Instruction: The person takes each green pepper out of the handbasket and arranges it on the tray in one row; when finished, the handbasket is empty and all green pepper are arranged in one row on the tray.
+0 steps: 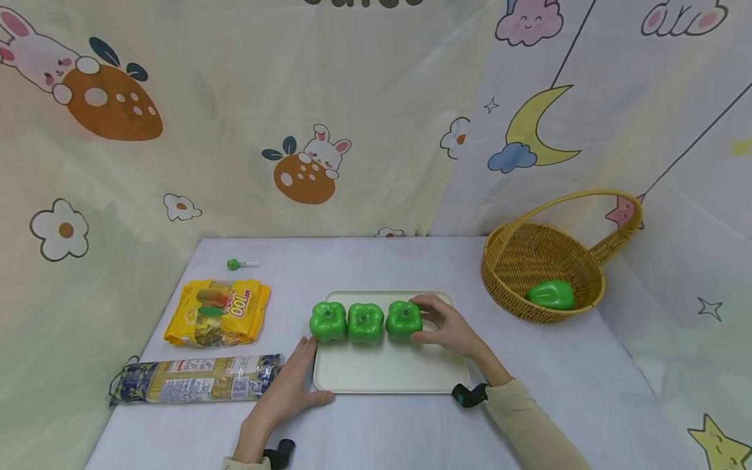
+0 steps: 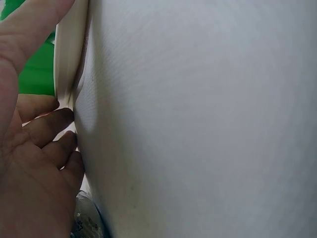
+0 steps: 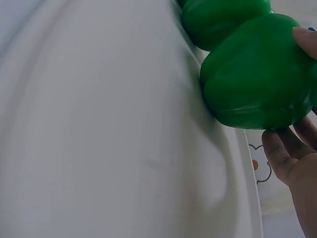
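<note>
Three green peppers stand in a row on a white tray: the left pepper, the middle pepper and the right pepper. My right hand holds the right pepper from its right side, fingers behind and thumb in front; in the right wrist view that pepper fills the upper right beside the hand. At the tray's left edge, my left hand rests with fingers extended and thumb spread. The left wrist view has the left hand's fingers against the tray's side.
A wicker basket with one green pepper inside stands at the back right. On the left lie a green lollipop, a yellow snack packet and a long noodle packet. Printed cloth hangs behind the table.
</note>
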Demonstrator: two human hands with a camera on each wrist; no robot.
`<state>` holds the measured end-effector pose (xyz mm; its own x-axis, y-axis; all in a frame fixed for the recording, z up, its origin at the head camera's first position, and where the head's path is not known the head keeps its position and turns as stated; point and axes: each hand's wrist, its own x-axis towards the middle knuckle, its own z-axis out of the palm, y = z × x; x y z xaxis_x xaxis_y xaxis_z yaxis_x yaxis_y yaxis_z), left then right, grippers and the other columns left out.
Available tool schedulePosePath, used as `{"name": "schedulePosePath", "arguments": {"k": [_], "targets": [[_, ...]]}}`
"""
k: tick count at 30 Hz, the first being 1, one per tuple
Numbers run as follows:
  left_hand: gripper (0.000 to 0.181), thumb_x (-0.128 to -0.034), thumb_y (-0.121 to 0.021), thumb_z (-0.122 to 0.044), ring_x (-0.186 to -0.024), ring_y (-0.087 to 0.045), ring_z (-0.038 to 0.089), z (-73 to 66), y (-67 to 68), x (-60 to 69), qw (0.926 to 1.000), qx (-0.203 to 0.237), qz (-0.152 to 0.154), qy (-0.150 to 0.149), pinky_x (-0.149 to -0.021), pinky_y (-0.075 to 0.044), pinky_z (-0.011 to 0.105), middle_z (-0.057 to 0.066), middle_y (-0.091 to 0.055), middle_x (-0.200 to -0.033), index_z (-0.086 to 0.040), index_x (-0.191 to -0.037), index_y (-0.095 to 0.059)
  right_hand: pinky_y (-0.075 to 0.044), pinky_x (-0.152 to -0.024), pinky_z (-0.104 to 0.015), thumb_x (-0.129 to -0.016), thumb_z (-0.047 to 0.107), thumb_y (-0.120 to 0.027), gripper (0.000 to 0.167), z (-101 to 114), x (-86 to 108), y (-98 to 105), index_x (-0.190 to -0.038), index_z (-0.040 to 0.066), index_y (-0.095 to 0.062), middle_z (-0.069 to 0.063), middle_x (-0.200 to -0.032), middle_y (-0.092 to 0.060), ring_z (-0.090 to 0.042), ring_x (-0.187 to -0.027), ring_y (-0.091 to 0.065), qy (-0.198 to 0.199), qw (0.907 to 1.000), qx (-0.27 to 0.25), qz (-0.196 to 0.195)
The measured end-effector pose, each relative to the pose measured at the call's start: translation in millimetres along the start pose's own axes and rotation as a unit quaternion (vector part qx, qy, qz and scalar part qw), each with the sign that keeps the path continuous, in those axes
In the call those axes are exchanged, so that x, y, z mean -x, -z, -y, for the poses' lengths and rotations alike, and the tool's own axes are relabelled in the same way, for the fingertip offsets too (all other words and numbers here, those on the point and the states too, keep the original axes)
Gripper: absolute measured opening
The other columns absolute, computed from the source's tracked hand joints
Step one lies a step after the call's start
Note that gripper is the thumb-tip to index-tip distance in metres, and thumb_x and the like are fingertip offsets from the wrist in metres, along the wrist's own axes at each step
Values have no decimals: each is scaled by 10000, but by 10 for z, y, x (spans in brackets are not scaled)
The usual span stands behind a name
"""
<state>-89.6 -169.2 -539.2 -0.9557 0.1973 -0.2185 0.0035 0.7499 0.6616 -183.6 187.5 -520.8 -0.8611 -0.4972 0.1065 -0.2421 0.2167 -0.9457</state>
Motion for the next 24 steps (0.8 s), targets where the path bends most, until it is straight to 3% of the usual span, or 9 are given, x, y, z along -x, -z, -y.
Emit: {"name": "schedulePosePath", "arguments": {"k": [19, 24], "targets": [[1266, -658, -909, -462, -1593, -90, 334, -11, 0, -8, 10000, 20, 18, 44, -1270, -182, 594, 37, -128, -1712, -222, -1627, -130, -486, -1132, -269, -806, 86, -831, 649, -2, 22, -50, -1383, 71, -533, -165, -1400, -523, -183, -1291, -549, 265, 9996, 57, 110], [1270, -657, -914, -451, -1592, -92, 337, -11, -1, -6, 10000, -9, 13, 47, -1270, -186, 592, 39, -127, -1712, -221, -1628, -127, -484, -1128, -248, -797, 79, -835, 651, 13, 17, -71, -1377, 75, -538, -160, -1393, -529, -101, -1274, -544, 274, 9996, 22, 86]]}}
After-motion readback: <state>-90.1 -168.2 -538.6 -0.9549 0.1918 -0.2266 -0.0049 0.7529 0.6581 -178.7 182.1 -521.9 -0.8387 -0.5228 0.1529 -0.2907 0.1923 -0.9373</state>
